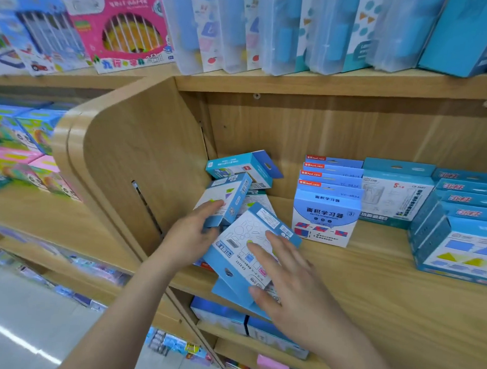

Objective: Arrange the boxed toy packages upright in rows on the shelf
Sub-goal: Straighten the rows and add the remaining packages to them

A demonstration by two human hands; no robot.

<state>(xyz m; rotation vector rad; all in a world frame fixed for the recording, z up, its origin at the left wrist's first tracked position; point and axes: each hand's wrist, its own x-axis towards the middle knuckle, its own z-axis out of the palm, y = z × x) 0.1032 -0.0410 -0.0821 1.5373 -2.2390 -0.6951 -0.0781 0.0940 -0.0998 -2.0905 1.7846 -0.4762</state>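
Observation:
A heap of blue-and-white toy boxes lies in the left corner of the wooden shelf [372, 273]. My left hand [190, 235] grips a tilted box [230, 195] from its lower end. My right hand [288, 275] rests with straight fingers on a larger flat box [242, 251] that juts over the shelf's front edge. Another box [243, 164] lies on its side at the back of the heap. To the right, a row of upright blue boxes [326, 216] stands one behind another.
A curved wooden side panel [132, 151] closes the shelf on the left. More upright box rows [463, 244] fill the right side, with a bare stretch of board in front. Clear and blue packages [299, 33] stand on the shelf above; boxes [231, 315] sit below.

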